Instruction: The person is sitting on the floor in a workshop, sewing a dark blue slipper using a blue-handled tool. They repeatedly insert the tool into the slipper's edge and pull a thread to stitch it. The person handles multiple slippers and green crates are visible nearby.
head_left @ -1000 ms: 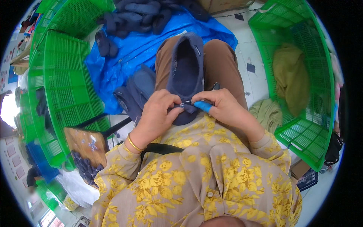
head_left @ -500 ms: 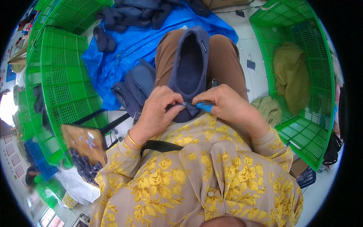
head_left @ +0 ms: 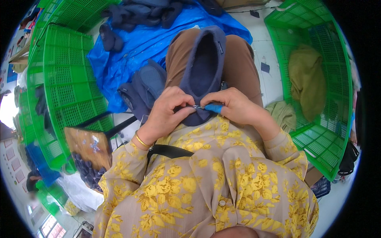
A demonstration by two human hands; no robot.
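Observation:
A dark blue slipper [head_left: 203,81] rests on my brown-trousered lap, its opening facing up and its toe close to my belly. At the toe sits a dark blue fabric bow [head_left: 203,114] with a small shiny ornament [head_left: 197,106] at its middle. My left hand [head_left: 171,107] is closed, thumb and forefinger pinching the bow beside that ornament. Opposite it, my right hand [head_left: 235,105] pinches a thin needle-like piece against the bow; the piece is mostly hidden by the fingers. Blue tape [head_left: 213,108] wraps one right finger.
More dark blue slippers [head_left: 149,79] lie by my left knee on a blue plastic sheet [head_left: 131,51]; others pile up beyond. A small wooden stool [head_left: 85,141] stands at left. Green crates [head_left: 65,71] rise on the left; another crate [head_left: 278,35] at right holds olive cloth [head_left: 305,75].
The slipper's far end has shifted slightly right in view. My right fingers have drawn in closer to the ornament, while my left hand keeps its pinch.

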